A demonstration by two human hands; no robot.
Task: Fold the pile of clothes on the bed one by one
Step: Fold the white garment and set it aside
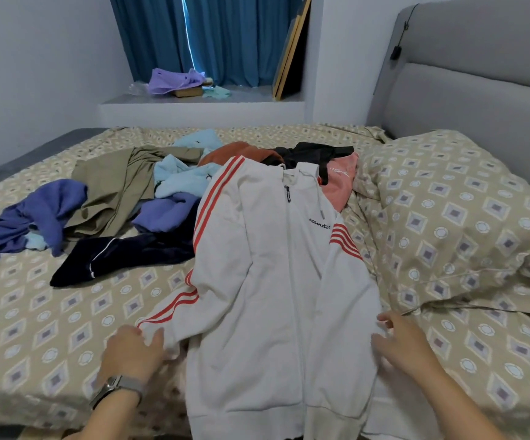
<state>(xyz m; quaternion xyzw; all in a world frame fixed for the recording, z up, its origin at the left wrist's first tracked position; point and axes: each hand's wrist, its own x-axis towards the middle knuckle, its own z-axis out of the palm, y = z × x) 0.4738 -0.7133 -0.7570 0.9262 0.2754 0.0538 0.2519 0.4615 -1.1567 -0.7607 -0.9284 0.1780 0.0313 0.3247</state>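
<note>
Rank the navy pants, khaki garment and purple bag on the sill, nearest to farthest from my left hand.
From the left hand:
1. Navy pants, just beyond it on the bed.
2. Khaki garment, farther back in the pile.
3. Purple bag, up on the sill.

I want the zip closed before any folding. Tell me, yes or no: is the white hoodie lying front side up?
Yes: the white hoodie shows its zip, drawstrings and chest lettering facing up on the bed.
</note>
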